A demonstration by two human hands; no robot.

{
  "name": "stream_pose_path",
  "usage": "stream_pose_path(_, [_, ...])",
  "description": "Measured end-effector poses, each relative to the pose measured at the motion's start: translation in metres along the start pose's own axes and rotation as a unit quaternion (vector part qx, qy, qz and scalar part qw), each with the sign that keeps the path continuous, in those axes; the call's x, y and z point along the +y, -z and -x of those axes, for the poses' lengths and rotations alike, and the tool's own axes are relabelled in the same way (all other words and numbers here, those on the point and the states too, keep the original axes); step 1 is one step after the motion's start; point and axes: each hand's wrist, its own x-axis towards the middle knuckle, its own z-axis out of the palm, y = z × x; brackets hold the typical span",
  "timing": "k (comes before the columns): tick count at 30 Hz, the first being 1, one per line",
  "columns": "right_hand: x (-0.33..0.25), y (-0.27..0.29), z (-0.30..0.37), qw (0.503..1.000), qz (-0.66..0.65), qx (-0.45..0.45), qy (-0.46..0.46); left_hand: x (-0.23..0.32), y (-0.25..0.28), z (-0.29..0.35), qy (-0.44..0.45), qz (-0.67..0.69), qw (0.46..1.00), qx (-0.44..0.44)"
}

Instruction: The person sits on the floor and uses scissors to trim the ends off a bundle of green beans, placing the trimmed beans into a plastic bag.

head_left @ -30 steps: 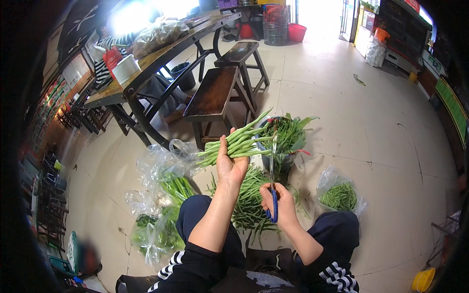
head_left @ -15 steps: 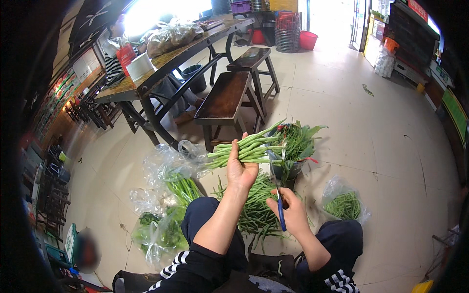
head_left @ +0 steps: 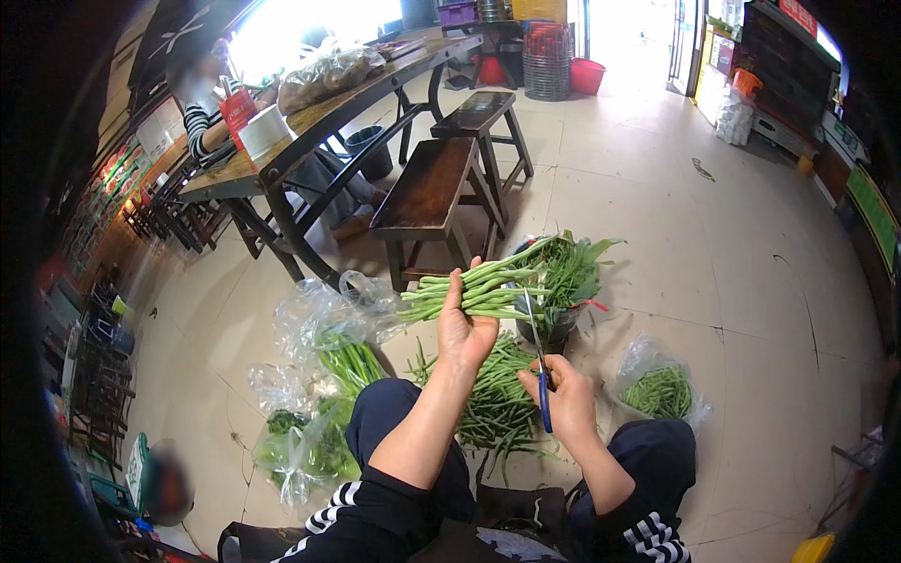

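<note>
A bunch of long green beans (head_left: pixel 483 289) lies across my left hand (head_left: pixel 466 330), whose fingers and thumb are wrapped round it. The bean ends point right, over a dark bucket (head_left: pixel 556 330) heaped with leafy greens and trimmings (head_left: pixel 571 267). My right hand (head_left: pixel 566 399) grips scissors (head_left: pixel 544 402) with blue handles. Their blades point up beside the right ends of the beans; whether they touch, I cannot tell. Below my hands, between my knees, a large pile of green beans (head_left: pixel 497 403) rests on the floor.
A plastic bag of cut beans (head_left: pixel 660 392) stands by my right knee. Bagged leafy greens (head_left: pixel 314 441) and stalks (head_left: pixel 352 361) lie on the left. Ahead are two wooden benches (head_left: pixel 427 188) and a table (head_left: pixel 310 117), where another person (head_left: pixel 202 108) sits.
My right hand and the scissors have shifted slightly up and to the right, the blades now more upright. My left hand still holds the beans. The person at the table has moved a little.
</note>
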Motion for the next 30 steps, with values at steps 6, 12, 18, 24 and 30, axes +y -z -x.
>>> stream_pose_path(6, [-0.008,0.002,0.005,0.971,-0.167,-0.136,-0.103,0.002,0.002,-0.005,-0.009,0.052,0.999,0.013])
stream_pose_path(12, [-0.005,0.004,0.004,0.96,-0.194,-0.161,-0.118,-0.001,0.005,-0.007,-0.016,0.013,1.0,-0.017])
stream_pose_path(18, [-0.011,0.0,0.005,0.957,-0.218,-0.151,-0.121,-0.002,0.006,-0.006,-0.007,0.016,0.999,-0.038])
stream_pose_path(24, [-0.015,0.001,0.007,0.948,-0.24,-0.15,-0.147,-0.001,0.007,-0.008,-0.012,0.02,0.999,-0.032])
stream_pose_path(30, [-0.01,0.0,0.013,0.931,-0.285,-0.167,-0.157,0.0,0.003,-0.007,-0.023,0.021,0.999,-0.033])
